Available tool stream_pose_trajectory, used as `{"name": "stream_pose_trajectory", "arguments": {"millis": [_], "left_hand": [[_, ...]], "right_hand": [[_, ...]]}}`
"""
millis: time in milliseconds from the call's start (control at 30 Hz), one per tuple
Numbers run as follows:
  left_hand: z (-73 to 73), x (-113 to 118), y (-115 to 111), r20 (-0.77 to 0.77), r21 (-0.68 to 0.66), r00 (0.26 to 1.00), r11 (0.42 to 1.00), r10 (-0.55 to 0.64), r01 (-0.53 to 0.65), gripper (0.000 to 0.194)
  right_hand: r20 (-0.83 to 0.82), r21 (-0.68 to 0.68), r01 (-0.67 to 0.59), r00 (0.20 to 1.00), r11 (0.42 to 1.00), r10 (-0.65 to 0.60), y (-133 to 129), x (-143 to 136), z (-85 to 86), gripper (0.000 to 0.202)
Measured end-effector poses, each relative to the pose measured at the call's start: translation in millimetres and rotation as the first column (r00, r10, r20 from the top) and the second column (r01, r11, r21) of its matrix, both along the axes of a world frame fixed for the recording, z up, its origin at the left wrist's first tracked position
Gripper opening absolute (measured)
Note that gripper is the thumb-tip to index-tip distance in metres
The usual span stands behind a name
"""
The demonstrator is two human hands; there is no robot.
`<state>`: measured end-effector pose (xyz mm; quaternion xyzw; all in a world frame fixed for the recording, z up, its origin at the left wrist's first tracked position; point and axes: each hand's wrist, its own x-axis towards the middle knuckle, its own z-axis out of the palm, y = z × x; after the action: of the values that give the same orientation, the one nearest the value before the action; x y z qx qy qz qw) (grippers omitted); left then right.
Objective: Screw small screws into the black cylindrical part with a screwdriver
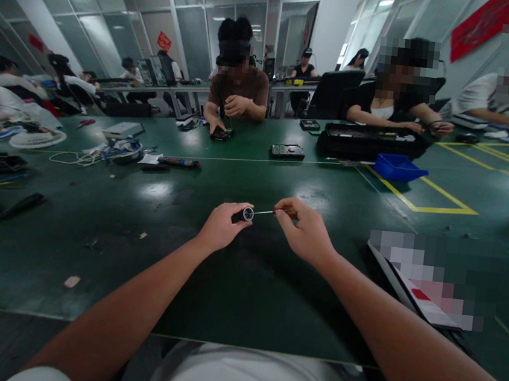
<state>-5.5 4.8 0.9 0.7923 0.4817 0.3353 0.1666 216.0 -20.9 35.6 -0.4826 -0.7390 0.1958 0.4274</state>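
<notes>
My left hand (223,226) is closed around a small black cylindrical part (246,214) with a silver-rimmed round end facing me. Its exact kind I cannot make out. In my right hand (305,229) is a thin screwdriver (265,212), pinched between thumb and fingers, with its metal shaft pointing left. The shaft's tip reaches the right side of the round end; whether it touches is too small to tell. Both hands are over the near middle of the green table (244,292).
Across the table lie a hard drive (287,151), a blue tray (400,168) and a long black casing (372,145). An electric screwdriver (179,162) and cables (122,150) lie left. A pixelated booklet (421,293) is at right. A co-worker (238,89) handles parts opposite.
</notes>
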Motion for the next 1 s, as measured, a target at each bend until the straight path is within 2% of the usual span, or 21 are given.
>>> {"name": "stream_pose_trajectory", "arguments": {"millis": [167,267,433,533,667,733,867,1000], "left_hand": [[0.5,-0.2,-0.1,0.010,-0.004,1.000,1.000,0.008,-0.008,0.038],[0.6,-0.9,0.3,0.012,-0.006,1.000,1.000,0.013,-0.013,0.039],[1.9,-0.4,-0.3,0.000,-0.023,1.000,1.000,0.011,-0.011,0.037],[2.1,0.0,-0.7,-0.005,-0.025,1.000,1.000,0.007,-0.007,0.038],[1.0,-0.1,0.0,0.004,-0.015,1.000,1.000,0.012,-0.012,0.038],[0.7,-0.3,0.6,0.004,-0.018,1.000,1.000,0.022,-0.022,0.039],[0.3,-0.8,1.3,0.015,-0.027,1.000,0.999,0.024,-0.024,0.038],[-0.2,-0.1,0.9,0.020,-0.026,1.000,0.999,0.024,-0.024,0.039]], "right_hand": [[0.090,-0.097,0.074,0.994,0.993,-0.066,1.8,-0.9,1.7,0.039],[0.102,-0.064,0.072,0.993,0.995,-0.065,1.9,-1.9,-0.1,0.032],[0.029,0.025,-0.007,1.000,1.000,0.006,-1.9,-3.4,-3.6,0.022],[0.025,-0.015,-0.016,1.000,1.000,0.017,-2.0,-3.2,-2.7,0.024],[0.077,-0.073,0.015,0.997,0.997,-0.009,1.9,-1.8,-2.6,0.037],[0.073,-0.068,-0.001,0.997,0.998,0.006,2.8,-1.2,-4.0,0.034],[-0.010,-0.032,-0.028,1.000,0.999,0.028,0.0,-2.1,-7.5,0.023],[-0.214,-0.065,-0.045,0.976,0.997,0.030,-0.2,-6.1,-10.9,0.018]]}}
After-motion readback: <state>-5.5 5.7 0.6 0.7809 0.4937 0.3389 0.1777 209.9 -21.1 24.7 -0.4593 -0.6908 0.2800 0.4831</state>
